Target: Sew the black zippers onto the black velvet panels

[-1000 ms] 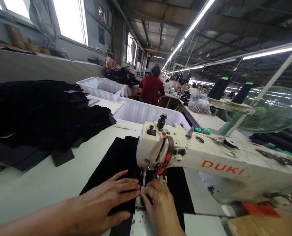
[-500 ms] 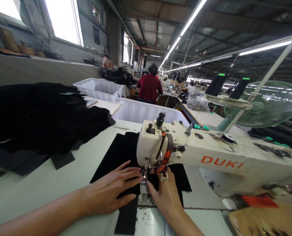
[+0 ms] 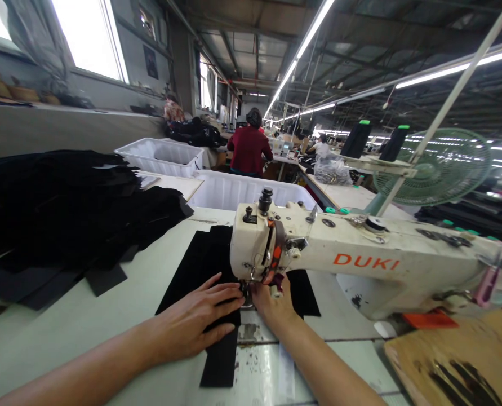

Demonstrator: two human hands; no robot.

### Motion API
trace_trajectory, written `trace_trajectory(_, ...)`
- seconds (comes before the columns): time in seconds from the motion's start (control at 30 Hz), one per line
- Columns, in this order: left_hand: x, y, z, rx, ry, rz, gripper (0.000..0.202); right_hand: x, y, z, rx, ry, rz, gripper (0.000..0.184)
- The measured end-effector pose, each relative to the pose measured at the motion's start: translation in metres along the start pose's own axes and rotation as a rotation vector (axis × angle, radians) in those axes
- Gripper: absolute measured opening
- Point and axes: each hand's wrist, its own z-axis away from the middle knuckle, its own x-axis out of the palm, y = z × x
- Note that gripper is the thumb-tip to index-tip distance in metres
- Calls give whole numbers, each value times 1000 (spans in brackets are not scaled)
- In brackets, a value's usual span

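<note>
My left hand point(image 3: 198, 316) lies flat with fingers spread on a black fabric piece point(image 3: 191, 268), its fingertips close to the presser foot point(image 3: 246, 296). A narrow dark strip point(image 3: 219, 361) extends toward me from under that hand. On the other side of the foot is my right hand point(image 3: 274, 301), near the fabric's right part point(image 3: 303, 290). Its thumb side shows, but the machine head hides most of its fingers, so I cannot tell what they do. Over both hands stands a cream sewing machine point(image 3: 318, 242) marked DUKI.
A heap of black cut pieces point(image 3: 65, 214) covers the table's left side. White plastic bins point(image 3: 251, 189) stand behind the machine. At right are a wooden board point(image 3: 457, 361) with metal tools, pink-handled snips point(image 3: 487, 285), thread cones point(image 3: 356, 141) and a green fan point(image 3: 436, 166). A person in red point(image 3: 251, 149) is farther back.
My right hand has shifted forward and its fingers have gone further behind the machine head. The left hand stays nearly in place on the fabric. The whole view has turned slightly right.
</note>
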Motion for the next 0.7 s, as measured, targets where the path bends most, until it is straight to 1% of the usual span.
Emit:
trace_trajectory(0.07,1,-1,1,-6,-3,-2,51,-12,6,2,-16,-10,-9,4)
trace_trajectory(0.17,2,-2,1,2,-3,-2,54,-40,12,9,-53,-5,-13,15)
trace_trajectory(0.2,2,-1,0,9,6,1,54,-49,12,12,-103,8,-17,17)
trace_trajectory(0.27,1,1,-1,31,45,9,52,-59,10,17,-261,24,-48,21)
trace_trajectory(0.33,0,4,-3,48,87,17,49,-57,7,20,-377,17,-101,26)
trace_trajectory(0.37,-1,5,-3,52,101,20,47,-54,5,21,-384,8,-130,28)
trace_trajectory(0.47,-3,7,-5,46,102,22,44,-38,1,23,-316,-1,-188,29)
trace_trajectory(0.53,-4,6,-6,35,86,7,44,-31,0,25,-298,-1,-203,28)
trace_trajectory(0.7,-1,2,-6,2,58,-55,43,-30,0,24,-275,17,-188,28)
